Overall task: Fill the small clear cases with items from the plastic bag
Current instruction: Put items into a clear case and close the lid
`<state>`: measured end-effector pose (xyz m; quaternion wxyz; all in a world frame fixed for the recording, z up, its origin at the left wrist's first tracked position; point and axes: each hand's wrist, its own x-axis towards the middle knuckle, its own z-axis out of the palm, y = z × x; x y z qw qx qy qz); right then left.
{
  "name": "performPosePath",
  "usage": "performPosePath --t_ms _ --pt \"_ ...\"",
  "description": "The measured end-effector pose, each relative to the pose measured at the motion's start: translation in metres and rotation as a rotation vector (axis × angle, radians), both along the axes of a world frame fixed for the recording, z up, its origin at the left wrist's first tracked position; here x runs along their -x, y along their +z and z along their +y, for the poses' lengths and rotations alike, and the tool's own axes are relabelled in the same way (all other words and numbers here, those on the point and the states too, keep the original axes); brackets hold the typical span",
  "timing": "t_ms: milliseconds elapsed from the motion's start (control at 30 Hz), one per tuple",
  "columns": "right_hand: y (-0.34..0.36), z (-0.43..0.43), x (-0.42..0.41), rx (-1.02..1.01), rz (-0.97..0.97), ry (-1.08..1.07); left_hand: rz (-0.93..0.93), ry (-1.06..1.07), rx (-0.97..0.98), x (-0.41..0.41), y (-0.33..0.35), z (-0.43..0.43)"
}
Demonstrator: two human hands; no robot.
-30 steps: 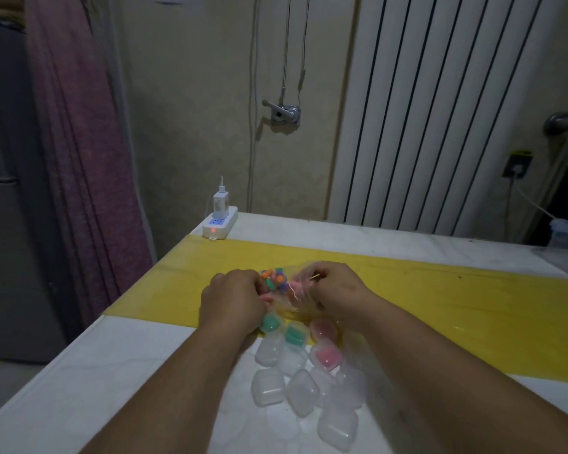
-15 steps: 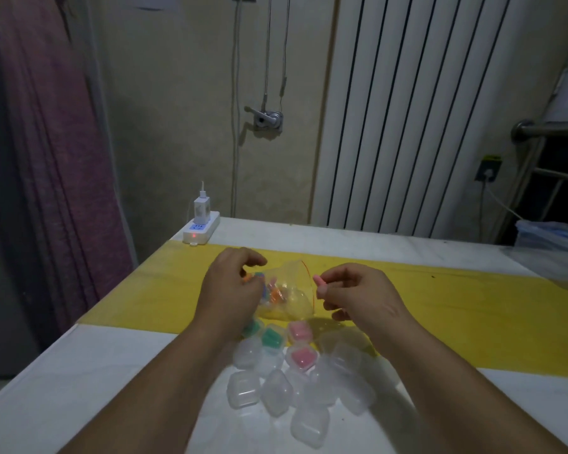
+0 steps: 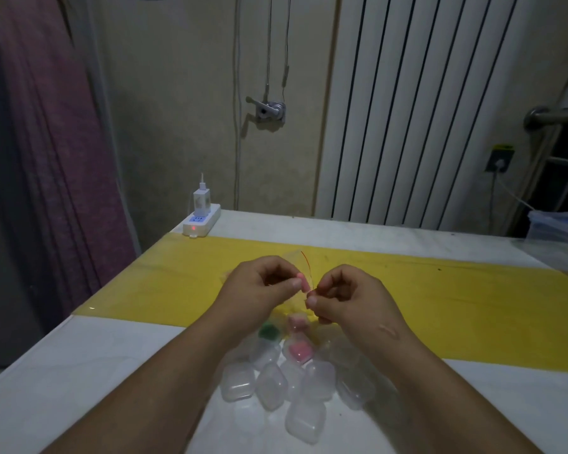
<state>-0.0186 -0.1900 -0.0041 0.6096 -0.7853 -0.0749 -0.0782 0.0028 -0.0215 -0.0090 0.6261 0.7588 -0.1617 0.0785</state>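
My left hand point(image 3: 263, 285) pinches a small pink item point(image 3: 304, 282) at its fingertips, right at the mouth of the clear plastic bag point(image 3: 298, 261). The bag has a red zip line and stands up behind that hand, which hides its contents. My right hand point(image 3: 350, 298) pinches the bag's red-lined edge from the right. Below the hands, several small clear cases point(image 3: 271, 385) lie clustered on the white table. One case holds something pink point(image 3: 299, 351), another pink one point(image 3: 296, 322) is above it, and one holds something green point(image 3: 269, 332).
A yellow mat point(image 3: 456, 299) crosses the white table point(image 3: 79, 388). A white power strip point(image 3: 201, 221) with a charger sits at the far left corner. A clear plastic container point(image 3: 559, 226) stands at the right edge. A purple curtain point(image 3: 56, 158) hangs on the left.
The pink item was in my right hand's fingertips; it now sits at my left fingertips. My right hand has moved in and taken the bag's edge. The hands have come together.
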Motion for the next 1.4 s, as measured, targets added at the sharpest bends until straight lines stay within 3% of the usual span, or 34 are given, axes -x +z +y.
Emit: performPosePath --t_ms 167,433,833,1000,1133,1267,1400 --pt "-0.002 0.000 0.003 0.008 -0.013 -0.023 0.032 0.056 0.158 -0.001 -0.001 0.002" --pt "-0.004 0.001 0.003 0.071 -0.016 -0.022 0.111 0.011 0.028 0.000 -0.002 0.005" --pt "-0.006 0.006 0.005 0.132 -0.074 -0.031 0.028 0.059 -0.115 0.002 0.004 0.004" --pt "-0.007 0.005 0.002 0.115 -0.062 -0.079 -0.045 0.128 -0.484 -0.008 0.011 0.027" --pt "-0.009 0.005 0.001 0.102 -0.068 -0.092 0.110 0.104 -0.896 -0.003 0.018 0.040" --pt "-0.010 0.004 0.001 0.104 -0.066 -0.096 0.362 -0.018 -0.828 0.006 0.020 0.047" --pt "-0.010 0.004 0.001 0.110 -0.072 -0.110 0.355 -0.010 -0.622 0.009 0.023 0.047"
